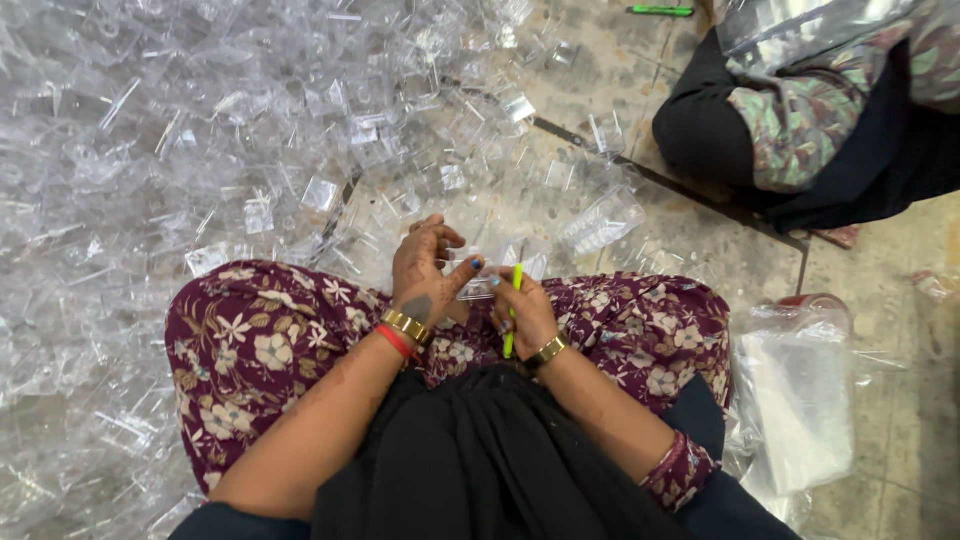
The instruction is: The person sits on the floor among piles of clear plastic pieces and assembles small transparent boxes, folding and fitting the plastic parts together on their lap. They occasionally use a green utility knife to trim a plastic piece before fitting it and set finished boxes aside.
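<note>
Down at the middle of the view, a person sits on the floor with both hands held close together over a lap in flowery dark-red cloth (260, 340). Their left hand (425, 268) is curled, with the thumb and fingers pinching a small clear plastic piece (480, 285). Their right hand (525, 315) is closed around a thin bright-green stick (514, 310) that stands almost straight up and touches that clear piece at its top end. So the clear piece sits between the two hands, just above the knees. From nine o'clock round to twelve o'clock lies a huge heap of clear plastic pieces (200, 130), all shiny and see-through, piled on each other and reaching right up to the knees. A ribbed clear tub (603, 222) lies at one o'clock from the hands, at the edge of the heap. At four o'clock rests a soft see-through bag (795, 400), pale and whitish, touching the right knee. At the very top, near one o'clock, lies another green stick (660, 11) on the grey floor (900, 440). At two o'clock another person sits in a leafy patterned sleeve (800, 125) and dark clothes, with a shiny clear bag (790, 25) on their lap. A dark crack line runs across the floor between the two people. Bare floor shows only on the right, past the bag, and in a small patch at the top.
</note>
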